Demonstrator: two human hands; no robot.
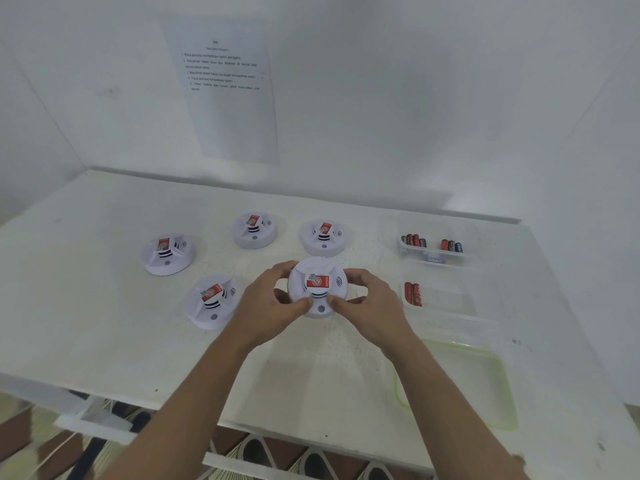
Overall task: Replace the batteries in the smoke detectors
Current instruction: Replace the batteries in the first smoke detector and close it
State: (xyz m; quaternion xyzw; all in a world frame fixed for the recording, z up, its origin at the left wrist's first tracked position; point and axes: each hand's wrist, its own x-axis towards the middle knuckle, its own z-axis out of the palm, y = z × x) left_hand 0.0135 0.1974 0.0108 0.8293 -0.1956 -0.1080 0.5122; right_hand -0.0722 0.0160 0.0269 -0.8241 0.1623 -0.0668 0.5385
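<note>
A round white smoke detector with a red label on top sits at the middle of the white table. My left hand grips its left side and my right hand grips its right side, thumbs on the near rim. Several more white detectors lie around it: one at the near left, one at the far left, one behind and one behind right. Red and black batteries lie in a clear tray at the right.
A second clear tray with two red batteries sits right of my right hand. A green-rimmed clear lid lies at the near right. A printed instruction sheet hangs on the wall behind. The table's front edge runs below my forearms.
</note>
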